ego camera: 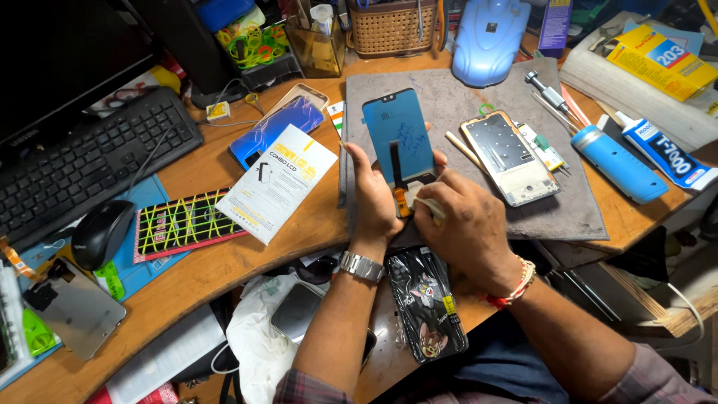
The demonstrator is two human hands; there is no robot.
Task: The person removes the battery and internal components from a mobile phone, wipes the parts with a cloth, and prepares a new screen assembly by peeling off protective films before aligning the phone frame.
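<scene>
Item: phone screen (398, 131), desk centre on grey mat (479, 93), gripped by left hand (374, 198); right hand (464, 224) pinches small tool (428, 207) at flex cable (395, 168), phone frame (510, 157) at 3 o'clock; step prob. cable prep, next needs steady light touch.

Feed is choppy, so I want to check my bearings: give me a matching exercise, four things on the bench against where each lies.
Things:
1. blue screen panel
2. phone frame
3. computer mouse
4. cartoon phone case

Places:
A. on the grey mat, right of the hands
B. at the desk's near edge, below the wrists
C. held up in the left hand
D. on the blue pad, below the keyboard

Pairs: 1-C, 2-A, 3-D, 4-B
</scene>
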